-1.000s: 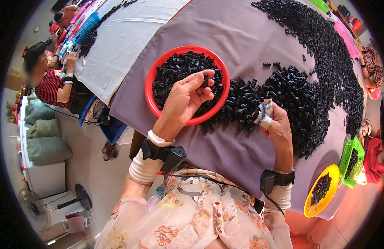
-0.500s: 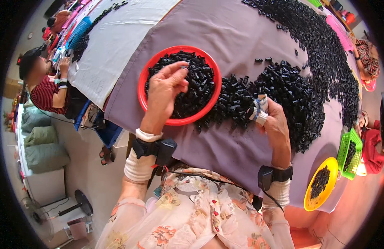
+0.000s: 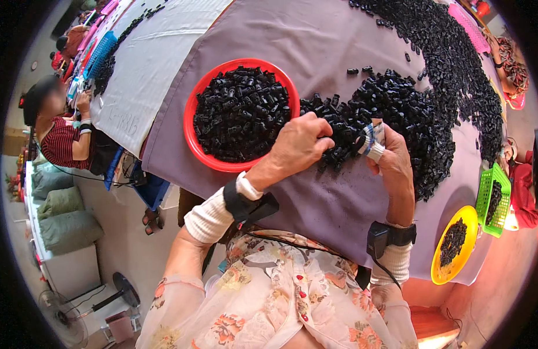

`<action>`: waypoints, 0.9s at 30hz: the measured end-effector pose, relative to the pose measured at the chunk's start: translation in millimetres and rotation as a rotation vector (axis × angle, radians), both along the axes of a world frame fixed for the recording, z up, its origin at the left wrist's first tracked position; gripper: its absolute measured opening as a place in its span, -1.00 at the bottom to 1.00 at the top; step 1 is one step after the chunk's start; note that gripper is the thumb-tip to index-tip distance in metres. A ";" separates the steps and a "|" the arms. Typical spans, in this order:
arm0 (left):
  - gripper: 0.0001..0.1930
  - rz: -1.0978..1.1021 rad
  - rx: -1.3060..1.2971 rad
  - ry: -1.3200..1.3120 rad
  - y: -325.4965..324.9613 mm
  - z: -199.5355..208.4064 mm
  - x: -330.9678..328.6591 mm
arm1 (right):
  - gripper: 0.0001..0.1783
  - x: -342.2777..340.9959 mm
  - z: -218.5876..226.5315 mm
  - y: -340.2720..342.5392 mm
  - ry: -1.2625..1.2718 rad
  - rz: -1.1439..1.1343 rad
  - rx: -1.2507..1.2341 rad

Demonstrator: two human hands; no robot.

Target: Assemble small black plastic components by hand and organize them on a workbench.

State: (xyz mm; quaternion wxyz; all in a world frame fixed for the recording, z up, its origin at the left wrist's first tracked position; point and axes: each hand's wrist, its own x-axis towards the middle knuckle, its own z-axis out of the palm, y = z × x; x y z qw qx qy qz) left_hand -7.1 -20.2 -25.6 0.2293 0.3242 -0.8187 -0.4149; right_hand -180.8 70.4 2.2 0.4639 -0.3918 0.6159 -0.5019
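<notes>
The left hand [image 3: 298, 142], fingertips drawn together and contents not discernible, stood at the near left end of the black parts pile [image 3: 397, 104], whose long axis ran rightward past the right hand [image 3: 396, 156]. The red basin [image 3: 188, 125] lay left of the left hand, the nearer one. The right hand's fingers curled at a striped wrap [image 3: 372, 149]; their grip was unclear.

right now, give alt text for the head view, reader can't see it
Right hand holding what looks like a striped rag by a heap of black parts; left hand beside a red bowl full of more, on a mauve tablecloth.
</notes>
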 end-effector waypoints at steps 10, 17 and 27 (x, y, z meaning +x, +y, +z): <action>-0.79 -0.047 -0.341 -0.242 1.6 -16.5 -1.1 | -0.72 -7.6 -11.0 2.5 -0.074 0.057 0.005; -0.78 -0.041 0.142 0.093 -3.4 7.4 6.9 | -0.71 2.0 -6.7 0.3 -0.068 0.054 0.049; -0.80 -0.040 0.594 0.345 3.4 53.4 18.0 | -0.84 22.4 11.2 -9.4 -0.082 0.113 -0.064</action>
